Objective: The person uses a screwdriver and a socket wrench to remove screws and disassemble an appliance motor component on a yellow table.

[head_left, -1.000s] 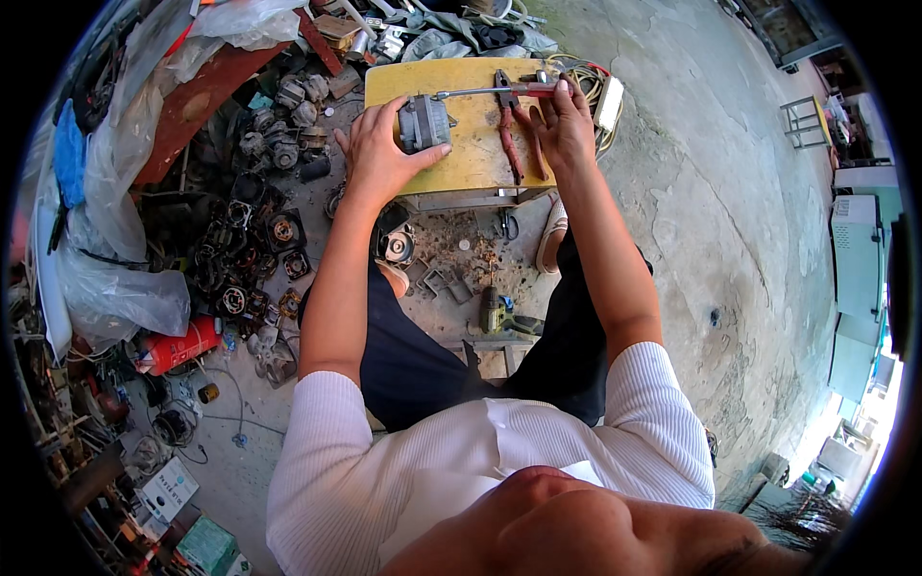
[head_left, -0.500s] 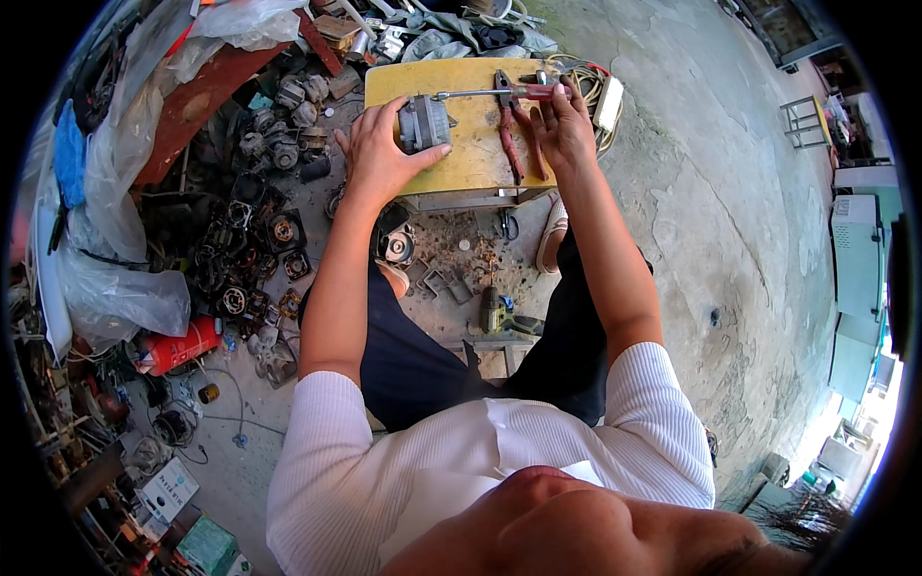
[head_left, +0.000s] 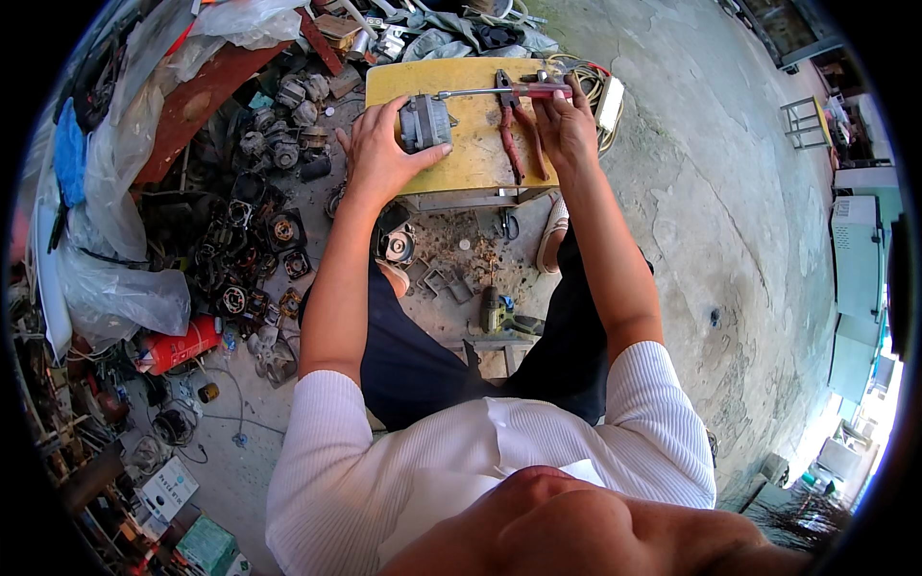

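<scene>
On the yellow tabletop [head_left: 469,165] lies a small grey electric motor [head_left: 425,124] on its side. My left hand [head_left: 378,152] grips it from the left, the thumb along its near edge. My right hand [head_left: 565,132] is closed around the red handle of a screwdriver [head_left: 480,92]. Its shaft points left, level, and its tip meets the motor's right face near the far edge. Beneath the shaft lie red-handled pliers [head_left: 507,134], jaws away from me, with one handle close to my right hand.
A white power strip [head_left: 608,104] with coiled cable sits at the table's right edge. On the floor between my legs are a cordless drill [head_left: 497,312] and metal brackets [head_left: 447,286]. Motor parts [head_left: 286,230] are heaped on the left. A red cylinder [head_left: 182,346] lies nearer.
The fingers of my right hand have shifted and turned slightly on the screwdriver's handle. My left hand and the motor stay in place.
</scene>
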The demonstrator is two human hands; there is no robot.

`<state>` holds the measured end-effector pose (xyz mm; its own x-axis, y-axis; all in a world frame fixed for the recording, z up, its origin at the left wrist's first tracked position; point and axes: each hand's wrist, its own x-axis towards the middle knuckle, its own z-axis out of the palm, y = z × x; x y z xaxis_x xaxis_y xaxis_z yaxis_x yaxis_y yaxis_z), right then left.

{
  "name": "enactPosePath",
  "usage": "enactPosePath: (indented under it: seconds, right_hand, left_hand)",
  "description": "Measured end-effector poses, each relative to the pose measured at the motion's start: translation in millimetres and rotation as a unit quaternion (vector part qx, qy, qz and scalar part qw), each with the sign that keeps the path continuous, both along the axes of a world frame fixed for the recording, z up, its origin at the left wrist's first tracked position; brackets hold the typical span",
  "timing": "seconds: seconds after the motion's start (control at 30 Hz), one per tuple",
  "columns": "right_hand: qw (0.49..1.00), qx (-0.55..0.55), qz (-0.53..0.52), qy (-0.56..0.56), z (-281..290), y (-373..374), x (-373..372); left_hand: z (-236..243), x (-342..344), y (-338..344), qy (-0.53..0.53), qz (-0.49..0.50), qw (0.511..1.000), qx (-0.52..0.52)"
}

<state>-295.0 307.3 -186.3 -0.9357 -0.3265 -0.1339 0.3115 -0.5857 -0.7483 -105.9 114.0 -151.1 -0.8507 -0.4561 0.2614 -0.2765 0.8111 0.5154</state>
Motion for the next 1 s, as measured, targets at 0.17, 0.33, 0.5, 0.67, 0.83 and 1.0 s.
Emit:
enactPosePath:
  seconds: [0.17,0.33,0.5,0.67,0.83,1.0]
  right_hand:
    - [0.998,0.028,0.018,-0.048,18.8,-6.7,10.8]
    - [0.999,0.026,0.018,-0.039,9.5,-2.2,3.1]
    - [0.999,0.035,-0.009,-0.009,12.0,0.6,-2.2]
    - [0.994,0.079,-0.068,0.022,10.7,2.4,-6.2]
    - [0.939,0.3,-0.051,0.161,4.3,7.4,-15.7]
    - [0.697,0.612,0.066,0.368,21.2,25.3,-6.9]
  left_hand:
    - [-7.0,2.7,-5.3,-0.005,0.003,1.0,0.023]
    - [-4.7,0.9,-3.5,-0.002,-0.003,1.0,0.021]
    - [-0.2,3.0,-1.1,-0.01,0.004,1.0,0.004]
    - [1.7,2.7,0.0,-0.015,0.005,1.0,0.001]
    - [-8.1,0.5,-4.4,-0.015,0.0,1.0,0.018]
    - [-10.3,0.9,-4.3,-0.003,0.0,1.0,0.027]
